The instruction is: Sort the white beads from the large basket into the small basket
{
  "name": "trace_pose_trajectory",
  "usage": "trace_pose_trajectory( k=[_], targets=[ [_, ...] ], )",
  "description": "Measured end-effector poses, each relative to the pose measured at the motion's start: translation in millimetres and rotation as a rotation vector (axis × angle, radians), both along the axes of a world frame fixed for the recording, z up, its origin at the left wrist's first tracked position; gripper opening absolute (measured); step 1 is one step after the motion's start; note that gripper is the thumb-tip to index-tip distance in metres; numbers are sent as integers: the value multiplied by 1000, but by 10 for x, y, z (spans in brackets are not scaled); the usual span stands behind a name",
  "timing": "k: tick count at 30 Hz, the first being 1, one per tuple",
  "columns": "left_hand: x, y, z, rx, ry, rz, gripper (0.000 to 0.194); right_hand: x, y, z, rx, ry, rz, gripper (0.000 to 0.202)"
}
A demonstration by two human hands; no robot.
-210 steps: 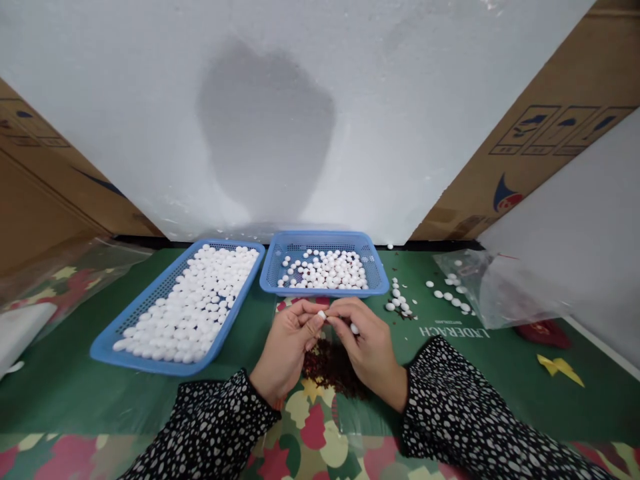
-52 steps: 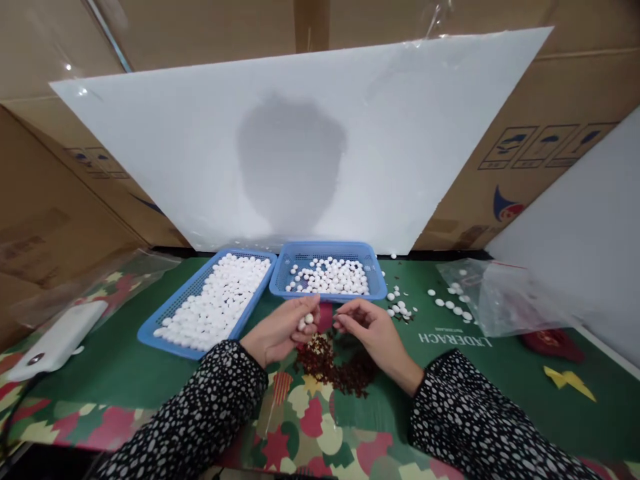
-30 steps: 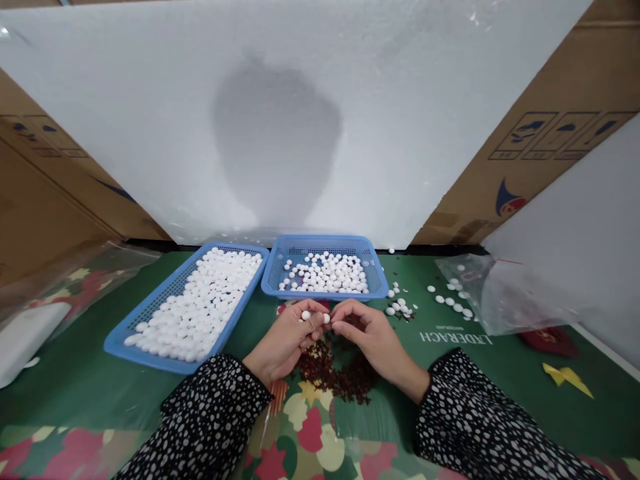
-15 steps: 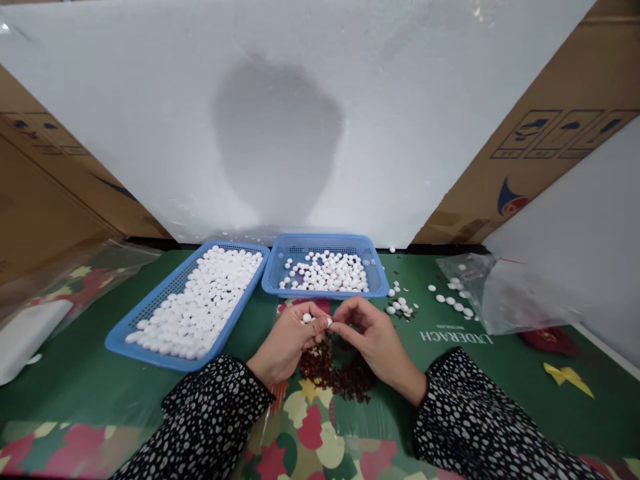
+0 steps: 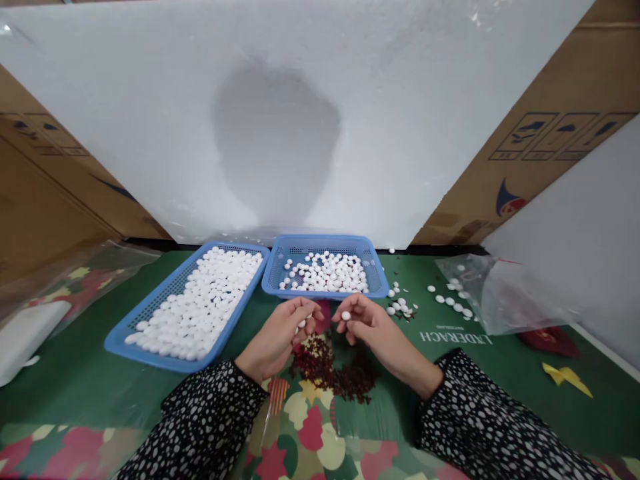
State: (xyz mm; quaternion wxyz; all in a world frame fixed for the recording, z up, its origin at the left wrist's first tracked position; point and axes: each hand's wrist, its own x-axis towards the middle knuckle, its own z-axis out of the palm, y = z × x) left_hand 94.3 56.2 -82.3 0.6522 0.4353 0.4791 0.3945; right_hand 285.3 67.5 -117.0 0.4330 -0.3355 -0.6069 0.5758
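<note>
Between the thumb and fingers of my right hand (image 5: 367, 325) sits a small smooth white ball (image 5: 346, 316). My left hand (image 5: 283, 333) is curled around one or more white balls (image 5: 301, 324), mostly hidden by its fingers. Both hands hover just in front of the middle blue basket (image 5: 325, 240), a short gap apart. Below them lies a pile of dark red-brown flakes (image 5: 355, 379) on the green sheet. White balls (image 5: 335, 272) partly cover the floor of that basket.
To the left, a longer blue basket (image 5: 150, 360) is filled with white balls. Loose white balls (image 5: 450, 301) and flakes lie to the right, near a clear plastic bag (image 5: 520, 297) and a yellow strip (image 5: 567, 379). A white board (image 5: 400, 133) stands behind the baskets.
My hands have moved apart from touching each other. The right hand has drawn off to the right with a white ball; the left has shifted slightly left.
</note>
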Motion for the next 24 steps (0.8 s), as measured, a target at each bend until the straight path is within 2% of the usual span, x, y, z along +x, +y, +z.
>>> trace_pose_trajectory(
  k=[2,7,9,14,19,24],
  targets=[
    [-36,-2,10,-30,-1,-17,22,39,40,-18,30,-141,3,9],
    [-23,0,-44,5,21,-4,31,72,115,-74,481,-591,-55,16],
    [-7,11,-79,38,37,2,30,56,120,-88,576,-709,-22,17],
    [-3,29,-118,46,103,-33,28,16,126,-115,636,-805,6,15],
    [-5,24,-97,27,118,-20,30,17,128,-149,629,-777,-3,18],
    [-11,37,-102,59,109,-11,28,37,102,-79,619,-738,-24,22]
  ],
)
